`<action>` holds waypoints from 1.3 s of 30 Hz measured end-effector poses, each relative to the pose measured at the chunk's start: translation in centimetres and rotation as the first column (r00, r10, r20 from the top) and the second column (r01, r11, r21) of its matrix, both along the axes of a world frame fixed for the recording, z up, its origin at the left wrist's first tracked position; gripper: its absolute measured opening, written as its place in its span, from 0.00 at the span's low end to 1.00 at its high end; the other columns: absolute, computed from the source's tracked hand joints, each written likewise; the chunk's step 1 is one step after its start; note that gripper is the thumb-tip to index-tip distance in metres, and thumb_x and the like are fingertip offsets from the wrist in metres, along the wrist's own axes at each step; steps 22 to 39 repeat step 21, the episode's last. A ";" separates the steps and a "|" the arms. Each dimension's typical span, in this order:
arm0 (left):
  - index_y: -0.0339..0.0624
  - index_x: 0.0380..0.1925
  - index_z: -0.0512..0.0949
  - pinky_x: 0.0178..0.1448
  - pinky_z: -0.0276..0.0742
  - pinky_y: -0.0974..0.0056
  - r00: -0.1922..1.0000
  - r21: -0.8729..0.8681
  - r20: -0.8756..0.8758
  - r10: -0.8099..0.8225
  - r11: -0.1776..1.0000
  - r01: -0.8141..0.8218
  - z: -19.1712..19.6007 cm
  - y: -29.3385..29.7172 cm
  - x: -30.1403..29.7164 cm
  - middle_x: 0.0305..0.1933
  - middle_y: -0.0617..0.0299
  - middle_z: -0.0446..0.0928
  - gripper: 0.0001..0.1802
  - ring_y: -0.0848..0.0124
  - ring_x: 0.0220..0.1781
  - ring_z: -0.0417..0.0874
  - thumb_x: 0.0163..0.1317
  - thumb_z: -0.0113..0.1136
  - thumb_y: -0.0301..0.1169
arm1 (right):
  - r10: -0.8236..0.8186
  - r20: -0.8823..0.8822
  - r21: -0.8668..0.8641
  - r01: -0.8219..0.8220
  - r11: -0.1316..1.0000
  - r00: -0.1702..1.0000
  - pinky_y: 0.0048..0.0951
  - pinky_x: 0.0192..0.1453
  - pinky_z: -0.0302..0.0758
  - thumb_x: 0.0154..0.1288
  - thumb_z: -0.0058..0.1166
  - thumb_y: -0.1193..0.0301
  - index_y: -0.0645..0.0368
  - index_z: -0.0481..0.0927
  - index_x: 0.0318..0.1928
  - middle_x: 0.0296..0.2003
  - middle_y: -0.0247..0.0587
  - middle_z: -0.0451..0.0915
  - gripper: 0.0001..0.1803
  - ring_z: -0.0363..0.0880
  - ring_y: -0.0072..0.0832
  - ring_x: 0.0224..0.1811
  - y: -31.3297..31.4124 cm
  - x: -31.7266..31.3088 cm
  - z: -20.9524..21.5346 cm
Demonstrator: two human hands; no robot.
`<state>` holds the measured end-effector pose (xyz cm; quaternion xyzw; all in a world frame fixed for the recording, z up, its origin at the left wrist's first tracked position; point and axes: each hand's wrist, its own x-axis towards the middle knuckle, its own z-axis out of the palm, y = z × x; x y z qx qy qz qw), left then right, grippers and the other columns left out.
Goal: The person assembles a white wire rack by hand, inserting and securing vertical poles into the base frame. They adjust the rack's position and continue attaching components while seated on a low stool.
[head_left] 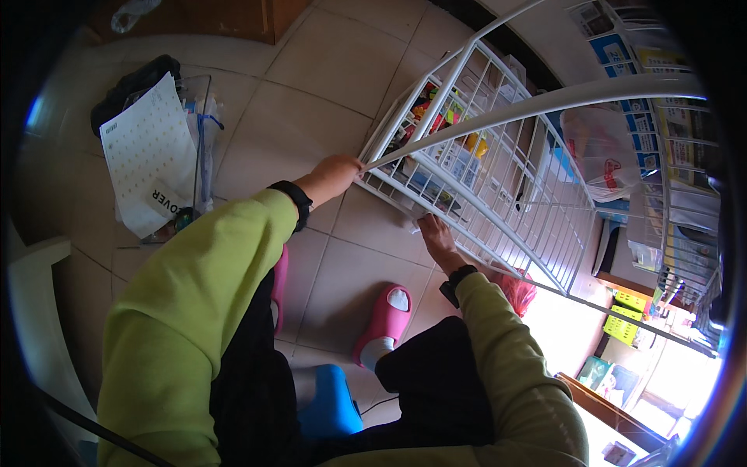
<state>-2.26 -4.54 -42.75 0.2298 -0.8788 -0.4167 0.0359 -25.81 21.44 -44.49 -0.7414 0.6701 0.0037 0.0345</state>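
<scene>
A white wire shelf rack stands tilted across the upper right, with a thick curved tube along its near side. My left hand is closed around the front left corner of its frame. Farther right, my right hand has its fingers curled at the rack's lower edge; the fingertips are partly hidden, and a small whitish piece shows beside them. Behind the wires are colourful packets, a yellow item and boxes. Both my wrists carry dark bands, and my sleeves are yellow-green.
On the tiled floor at left, a white patterned sheet leans on a clear case, next to a black bag. A red plastic bag lies below the rack. Yellow-green baskets stand at right. A blue seat is beneath me.
</scene>
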 end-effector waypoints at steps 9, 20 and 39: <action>0.43 0.32 0.81 0.44 0.74 0.52 0.993 0.007 -0.112 0.037 0.999 -0.037 -0.6 0.0 0.2 0.34 0.49 0.80 0.08 0.50 0.40 0.80 0.59 0.58 0.35 | -0.119 -0.007 0.151 0.119 0.981 0.993 0.38 0.48 0.75 0.55 0.50 0.79 0.58 0.75 0.41 0.38 0.44 0.71 0.11 0.75 0.42 0.45 3.3 -2.5 1.2; 0.42 0.32 0.81 0.43 0.74 0.51 0.999 -0.086 -0.014 -0.043 0.995 0.042 -0.7 -0.3 0.0 0.34 0.48 0.80 0.10 0.50 0.40 0.81 0.57 0.60 0.37 | -0.248 -0.012 0.400 0.231 0.887 0.969 0.41 0.47 0.75 0.57 0.52 0.76 0.55 0.76 0.42 0.40 0.44 0.73 0.11 0.75 0.45 0.45 6.4 -6.1 2.4; 0.43 0.34 0.81 0.45 0.74 0.51 0.998 -0.085 -0.030 -0.048 0.995 0.046 -0.7 -0.4 0.1 0.36 0.48 0.80 0.12 0.51 0.41 0.81 0.58 0.60 0.38 | -0.287 -0.060 0.490 0.279 0.826 0.956 0.41 0.48 0.75 0.57 0.53 0.75 0.55 0.76 0.42 0.40 0.45 0.74 0.11 0.76 0.45 0.45 7.0 -6.8 2.9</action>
